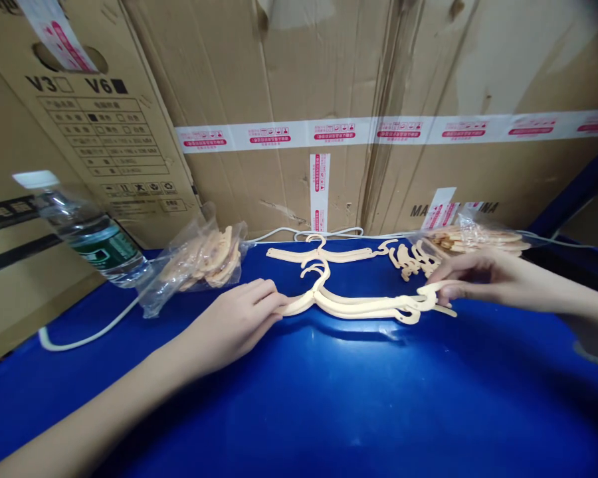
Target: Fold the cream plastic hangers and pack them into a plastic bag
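A stack of cream plastic hangers (363,305) lies on the blue table (329,398). My left hand (239,318) pinches the stack's left end with its fingers pressed together. My right hand (471,279) grips the stack's right end, fingers curled over it. One single hanger (323,253) lies just behind the stack. A small loose heap of hangers (411,260) sits beside my right hand.
A clear bag of hangers (204,259) lies at the left, another bag (478,236) at the back right. A water bottle (87,232) lies tilted at far left. A white cable (80,338) runs along the table. Cardboard boxes (303,99) wall the back.
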Demonstrator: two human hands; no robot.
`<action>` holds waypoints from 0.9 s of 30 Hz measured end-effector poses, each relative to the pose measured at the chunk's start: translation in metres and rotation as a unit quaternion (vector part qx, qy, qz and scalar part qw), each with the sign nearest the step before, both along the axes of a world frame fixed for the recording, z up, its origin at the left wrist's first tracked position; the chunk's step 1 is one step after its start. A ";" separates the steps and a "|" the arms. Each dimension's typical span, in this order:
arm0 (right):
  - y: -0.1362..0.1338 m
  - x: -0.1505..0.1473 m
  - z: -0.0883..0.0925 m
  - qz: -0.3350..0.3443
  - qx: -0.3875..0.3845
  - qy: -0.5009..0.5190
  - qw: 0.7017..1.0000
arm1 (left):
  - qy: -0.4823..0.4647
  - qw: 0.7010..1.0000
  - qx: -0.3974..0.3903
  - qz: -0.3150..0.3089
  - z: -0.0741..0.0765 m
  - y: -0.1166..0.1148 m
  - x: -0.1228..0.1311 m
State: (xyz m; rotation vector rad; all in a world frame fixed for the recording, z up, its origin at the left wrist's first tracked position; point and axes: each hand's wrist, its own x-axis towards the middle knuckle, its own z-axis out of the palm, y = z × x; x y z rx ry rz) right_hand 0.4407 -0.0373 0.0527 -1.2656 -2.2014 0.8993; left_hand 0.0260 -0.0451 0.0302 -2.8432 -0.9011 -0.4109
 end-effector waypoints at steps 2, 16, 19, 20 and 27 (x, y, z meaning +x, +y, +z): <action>-0.001 -0.001 0.000 0.043 0.022 -0.069 0.996 | 0.019 1.000 -0.010 -0.002 -0.005 -0.001 0.000; -0.004 -0.021 -0.015 0.057 0.075 -0.169 0.981 | 0.066 0.998 -0.006 0.023 0.000 -0.002 0.001; -0.011 -0.036 -0.020 0.025 0.150 -0.135 0.979 | 0.067 0.996 -0.026 0.057 0.001 -0.003 -0.001; -0.015 -0.043 -0.022 0.019 0.174 -0.132 0.976 | 0.070 0.994 -0.036 0.075 -0.001 -0.003 -0.002; -0.032 -0.077 -0.037 0.067 0.231 -0.203 0.949 | 0.053 0.992 -0.034 0.105 -0.013 -0.006 -0.005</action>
